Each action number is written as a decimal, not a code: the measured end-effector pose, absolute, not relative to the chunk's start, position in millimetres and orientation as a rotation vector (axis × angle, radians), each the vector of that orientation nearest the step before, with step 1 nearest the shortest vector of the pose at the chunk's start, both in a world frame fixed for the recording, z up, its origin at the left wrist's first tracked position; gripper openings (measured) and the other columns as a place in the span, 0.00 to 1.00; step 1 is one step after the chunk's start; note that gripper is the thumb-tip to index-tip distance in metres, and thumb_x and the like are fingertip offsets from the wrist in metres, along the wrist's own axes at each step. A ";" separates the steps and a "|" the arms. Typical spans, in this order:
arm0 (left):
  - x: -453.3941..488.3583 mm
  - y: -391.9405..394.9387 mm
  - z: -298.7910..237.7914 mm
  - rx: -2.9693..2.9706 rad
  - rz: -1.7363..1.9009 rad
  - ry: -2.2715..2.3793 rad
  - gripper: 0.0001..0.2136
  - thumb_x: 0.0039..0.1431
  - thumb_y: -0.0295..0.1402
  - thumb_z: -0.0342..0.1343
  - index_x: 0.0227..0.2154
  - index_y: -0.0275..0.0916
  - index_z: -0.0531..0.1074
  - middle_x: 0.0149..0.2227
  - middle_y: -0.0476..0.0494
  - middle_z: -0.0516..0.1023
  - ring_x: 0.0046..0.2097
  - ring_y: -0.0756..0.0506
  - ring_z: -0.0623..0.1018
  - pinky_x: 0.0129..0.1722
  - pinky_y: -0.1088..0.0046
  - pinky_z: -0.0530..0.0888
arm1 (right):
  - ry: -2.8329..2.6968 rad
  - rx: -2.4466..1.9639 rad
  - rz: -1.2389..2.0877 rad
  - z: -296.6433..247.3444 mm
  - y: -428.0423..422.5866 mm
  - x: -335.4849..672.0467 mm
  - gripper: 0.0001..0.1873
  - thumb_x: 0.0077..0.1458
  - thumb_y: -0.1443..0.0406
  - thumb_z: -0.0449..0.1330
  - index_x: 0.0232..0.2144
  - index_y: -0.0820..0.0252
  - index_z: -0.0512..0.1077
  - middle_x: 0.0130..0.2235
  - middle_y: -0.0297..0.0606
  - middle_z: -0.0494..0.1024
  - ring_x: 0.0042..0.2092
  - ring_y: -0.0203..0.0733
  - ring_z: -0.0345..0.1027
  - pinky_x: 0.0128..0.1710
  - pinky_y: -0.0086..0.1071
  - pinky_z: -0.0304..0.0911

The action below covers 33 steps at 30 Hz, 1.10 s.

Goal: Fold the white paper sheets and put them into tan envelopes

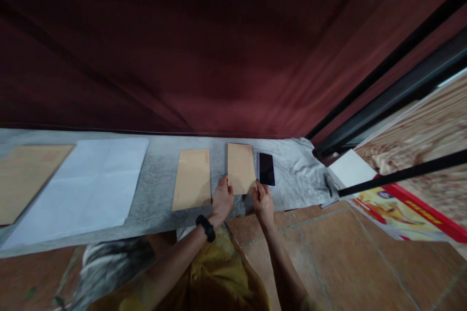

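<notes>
A small brown paper envelope (241, 167) is held at its lower left and lower right edges, over the grey cloth. My left hand (223, 199), with a black band on the wrist, is closed on its left edge. On the lower right corner my right hand (262, 201) pinches the paper. Just right of the envelope lies a dark-screened phone (266, 169), close to my right fingers. Another brown envelope (192, 180) with reddish print rests flat to the left of my left hand.
A large creased white sheet (98, 180) and a bigger brown envelope (31, 175) lie at the left of the cloth-covered surface (156, 175). Behind hangs a dark red curtain (219, 58). Black metal bars (386, 63) and a red-yellow box (404, 209) are at the right.
</notes>
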<state>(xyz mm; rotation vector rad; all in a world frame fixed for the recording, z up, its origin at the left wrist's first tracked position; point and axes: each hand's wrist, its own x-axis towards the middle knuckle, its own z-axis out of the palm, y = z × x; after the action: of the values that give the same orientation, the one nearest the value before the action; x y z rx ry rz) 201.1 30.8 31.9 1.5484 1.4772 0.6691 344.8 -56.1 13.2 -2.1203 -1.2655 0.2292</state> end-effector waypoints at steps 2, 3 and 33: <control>201.9 31.2 35.0 1.619 0.641 1.492 0.21 0.61 0.23 0.48 0.57 0.39 0.69 0.54 0.36 0.77 0.57 0.41 0.76 0.60 0.63 0.70 | -1.261 -2.120 0.235 14.4 -55.8 345.3 0.24 0.68 0.58 0.48 0.60 0.60 0.70 0.57 0.51 0.73 0.53 0.48 0.72 0.51 0.39 0.69; 202.4 30.6 37.2 1.650 0.616 1.506 0.21 0.61 0.23 0.48 0.57 0.38 0.69 0.54 0.36 0.78 0.57 0.41 0.76 0.60 0.63 0.70 | -1.257 -2.119 0.238 15.0 -55.6 345.5 0.24 0.68 0.59 0.48 0.60 0.60 0.70 0.57 0.51 0.74 0.53 0.48 0.72 0.51 0.39 0.69; 192.7 15.0 54.5 2.327 0.171 1.368 0.19 0.65 0.26 0.51 0.58 0.36 0.67 0.55 0.32 0.74 0.53 0.38 0.78 0.50 0.64 0.74 | -1.214 -2.140 0.234 17.6 -55.1 341.3 0.25 0.66 0.58 0.47 0.59 0.60 0.70 0.57 0.52 0.73 0.53 0.49 0.72 0.49 0.39 0.68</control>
<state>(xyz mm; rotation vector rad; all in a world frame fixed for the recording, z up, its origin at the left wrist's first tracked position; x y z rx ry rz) 192.7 15.0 54.5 2.3266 1.3683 0.1706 341.3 -55.1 17.6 -2.1404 -1.2142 0.2343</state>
